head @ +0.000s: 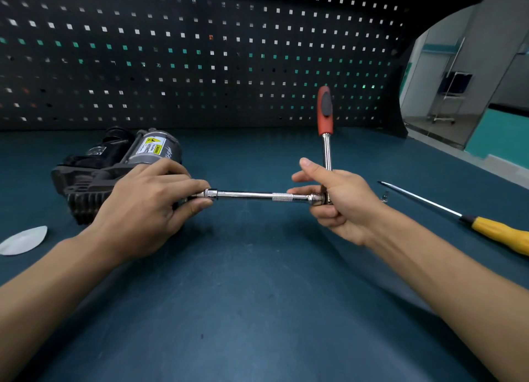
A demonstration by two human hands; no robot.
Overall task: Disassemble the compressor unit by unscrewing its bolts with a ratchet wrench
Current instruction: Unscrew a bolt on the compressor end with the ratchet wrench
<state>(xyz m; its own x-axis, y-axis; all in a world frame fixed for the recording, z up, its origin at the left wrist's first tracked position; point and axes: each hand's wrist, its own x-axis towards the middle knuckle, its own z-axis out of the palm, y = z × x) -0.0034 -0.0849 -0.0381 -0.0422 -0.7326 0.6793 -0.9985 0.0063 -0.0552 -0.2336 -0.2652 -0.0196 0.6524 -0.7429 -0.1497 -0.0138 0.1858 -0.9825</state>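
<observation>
Grey compressor unit (pixel 86 181), yellow label (pixel 151 145), seemingly finned

Head-worn view, facing forward and down, close over bench (pixel 257 295) (wide-angle)

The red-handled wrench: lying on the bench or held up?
Held up: the right hand grips the wrench near its head, red handle pointing upward.

Ratchet wrench (pixel 325 129) with glossy chromed metal shaft and matt red rubbery handle, extension bar (pixel 252 195) polished metal with knurled band, compressor unit (pixel 114 167) dull grey ribbed metal, surface (pixel 257 295) matt teal mat, screwdriver (pixel 469 221) glossy yellow plastic handle.
</observation>
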